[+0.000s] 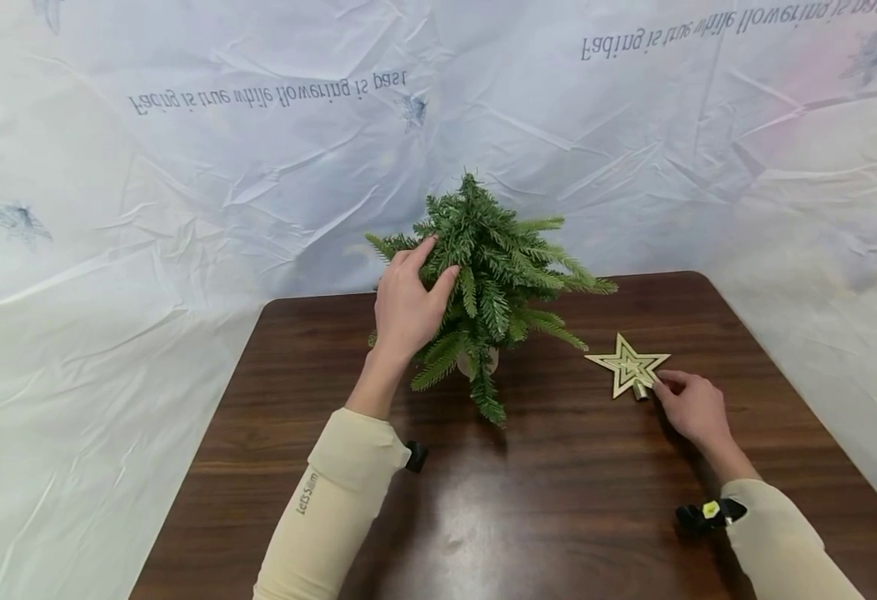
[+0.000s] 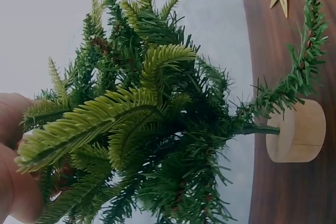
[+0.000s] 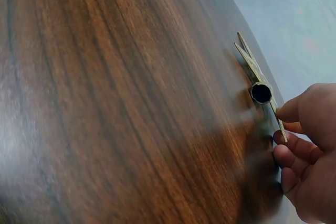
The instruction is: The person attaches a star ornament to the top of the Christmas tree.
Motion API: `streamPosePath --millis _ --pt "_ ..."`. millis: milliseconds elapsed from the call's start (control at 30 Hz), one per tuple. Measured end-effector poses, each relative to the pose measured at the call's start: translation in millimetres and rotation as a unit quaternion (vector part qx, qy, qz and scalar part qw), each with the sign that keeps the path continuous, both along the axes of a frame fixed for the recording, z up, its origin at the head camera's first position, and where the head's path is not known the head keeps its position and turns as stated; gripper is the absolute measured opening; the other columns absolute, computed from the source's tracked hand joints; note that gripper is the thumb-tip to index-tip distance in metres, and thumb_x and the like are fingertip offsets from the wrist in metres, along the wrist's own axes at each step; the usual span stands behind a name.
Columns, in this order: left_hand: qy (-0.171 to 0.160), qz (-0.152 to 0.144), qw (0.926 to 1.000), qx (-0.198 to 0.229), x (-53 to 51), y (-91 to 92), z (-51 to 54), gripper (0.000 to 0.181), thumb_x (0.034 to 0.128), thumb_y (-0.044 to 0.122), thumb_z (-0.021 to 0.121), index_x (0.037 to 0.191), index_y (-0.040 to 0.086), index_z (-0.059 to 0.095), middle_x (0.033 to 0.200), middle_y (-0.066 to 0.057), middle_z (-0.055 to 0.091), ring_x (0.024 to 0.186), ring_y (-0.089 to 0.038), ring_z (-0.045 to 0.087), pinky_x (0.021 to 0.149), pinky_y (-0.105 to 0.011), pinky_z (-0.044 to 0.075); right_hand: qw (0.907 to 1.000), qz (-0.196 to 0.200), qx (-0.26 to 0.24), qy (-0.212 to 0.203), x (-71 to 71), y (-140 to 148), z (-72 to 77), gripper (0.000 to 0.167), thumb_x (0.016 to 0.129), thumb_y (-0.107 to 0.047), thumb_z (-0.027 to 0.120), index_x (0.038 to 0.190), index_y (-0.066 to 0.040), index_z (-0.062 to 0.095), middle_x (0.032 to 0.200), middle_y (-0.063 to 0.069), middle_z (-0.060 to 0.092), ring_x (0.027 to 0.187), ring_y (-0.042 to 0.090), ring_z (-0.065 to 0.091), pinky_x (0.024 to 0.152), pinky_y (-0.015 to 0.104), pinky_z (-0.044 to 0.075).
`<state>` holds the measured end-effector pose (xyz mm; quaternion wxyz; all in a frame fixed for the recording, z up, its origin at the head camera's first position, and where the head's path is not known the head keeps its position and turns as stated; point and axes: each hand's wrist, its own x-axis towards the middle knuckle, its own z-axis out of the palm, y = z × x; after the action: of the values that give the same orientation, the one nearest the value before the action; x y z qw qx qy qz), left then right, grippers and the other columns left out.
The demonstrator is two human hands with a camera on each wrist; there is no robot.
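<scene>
A small artificial Christmas tree stands upright on a round wooden base. My left hand touches the left side of its upper branches, thumb and index finger apart. At the edge of the left wrist view, that hand's fingers lie against the branch tips, partly hidden by needles. To the right of the tree is a gold star tree topper with a short hollow tube at its bottom. My right hand pinches one lower point of the star between thumb and fingers.
The tree stands near the back of a dark brown wooden table. Behind and around the table hangs a wrinkled pale sheet with printed lettering. A black strap device is on my right wrist.
</scene>
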<state>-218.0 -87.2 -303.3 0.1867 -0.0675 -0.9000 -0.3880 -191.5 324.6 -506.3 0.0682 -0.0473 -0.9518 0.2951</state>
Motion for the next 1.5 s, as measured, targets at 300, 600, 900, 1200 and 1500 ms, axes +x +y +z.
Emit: streamPosePath --millis 300,600,900,1200,1500 --pt "0.027 -0.004 0.9985 0.046 -1.5 -1.6 -8.8 0.055 0.1043 0.036 0.066 0.155 0.016 0.056 0.145 -0.017 0.06 0.13 -0.039 0.06 0.103 -0.059 0.05 0.9997 0.003 0.005 0.023 1.0 -2 -3.4 0.036 0.104 -0.017 0.065 0.127 0.01 0.069 0.097 0.024 0.074 0.087 0.04 0.067 0.078 0.057 0.049" --pt "0.036 -0.005 0.9979 0.054 -2.6 -1.0 -11.2 0.05 0.107 0.034 0.061 0.154 0.016 0.057 0.146 -0.017 0.06 0.131 -0.039 0.06 0.105 -0.061 0.048 0.9999 -0.01 -0.007 -0.004 2.8 -2 0.7 0.038 0.104 -0.017 0.065 0.131 0.011 0.067 0.098 0.023 0.07 0.08 0.031 0.062 0.072 0.047 0.047" --pt "0.04 0.002 0.9977 0.054 -3.3 -0.2 -11.3 0.05 0.1048 0.032 0.065 0.152 0.016 0.059 0.145 -0.015 0.062 0.13 -0.038 0.06 0.106 -0.059 0.048 0.9995 -0.014 -0.03 0.0 6.6 1 2.8 0.039 0.103 -0.02 0.067 0.131 0.007 0.069 0.093 0.014 0.068 0.073 0.014 0.052 0.067 0.03 0.041" --pt "0.05 -0.001 0.9971 0.058 -4.0 0.2 -13.4 0.048 0.1049 0.03 0.066 0.15 0.013 0.061 0.145 -0.015 0.063 0.131 -0.038 0.06 0.108 -0.059 0.047 0.9932 -0.038 -0.108 -0.018 6.9 1 2.9 0.044 0.103 -0.024 0.07 0.136 0.005 0.067 0.088 0.0 0.066 0.072 0.006 0.05 0.062 0.022 0.041" --pt "0.055 -0.001 0.9959 0.071 -3.7 1.5 -14.0 0.044 0.1046 0.028 0.066 0.145 0.011 0.064 0.141 -0.016 0.065 0.132 -0.038 0.06 0.11 -0.058 0.046 0.9522 -0.091 -0.289 -0.038 4.4 -2 5.0 0.046 0.101 -0.019 0.073 0.141 0.001 0.066 0.077 -0.028 0.064 0.069 0.0 0.063 0.064 0.019 0.055"
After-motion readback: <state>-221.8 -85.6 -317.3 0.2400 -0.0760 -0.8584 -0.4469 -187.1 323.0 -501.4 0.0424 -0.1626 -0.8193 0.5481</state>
